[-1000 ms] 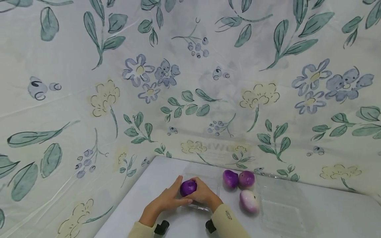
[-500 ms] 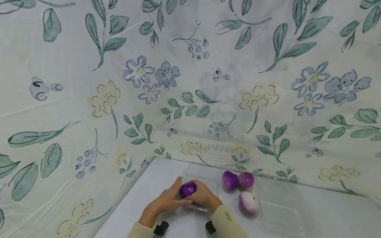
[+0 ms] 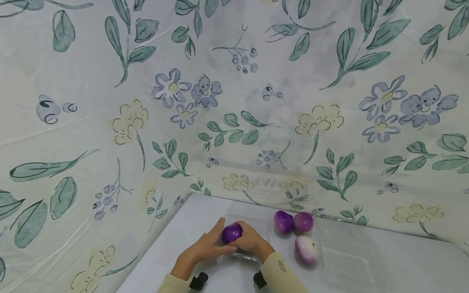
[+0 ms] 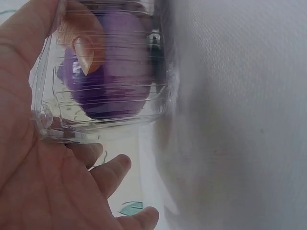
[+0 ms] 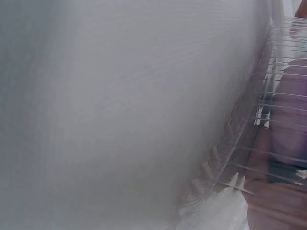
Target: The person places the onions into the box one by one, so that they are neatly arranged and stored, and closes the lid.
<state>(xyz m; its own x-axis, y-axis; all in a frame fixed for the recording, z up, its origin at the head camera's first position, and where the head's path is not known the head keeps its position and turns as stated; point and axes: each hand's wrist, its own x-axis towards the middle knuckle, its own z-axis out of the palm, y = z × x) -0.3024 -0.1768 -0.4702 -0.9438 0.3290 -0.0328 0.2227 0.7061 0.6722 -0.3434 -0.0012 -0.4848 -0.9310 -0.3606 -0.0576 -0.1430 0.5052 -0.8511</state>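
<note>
A shiny purple onion sits low in a clear plastic container, between my two hands. My right hand grips it from the right; in the left wrist view, a fingertip presses on it behind the ribbed clear wall. My left hand lies along the container's left and front sides, thumb across the front, other fingers loosely spread. The right wrist view catches the container's ribbed side and a blurred part of the onion. Its underside is hidden in the head view.
Two purple onions and a paler pink-white onion stand on the white table to the right. Beyond them lies another clear plastic container. A flowered curtain rises behind the table's back edge.
</note>
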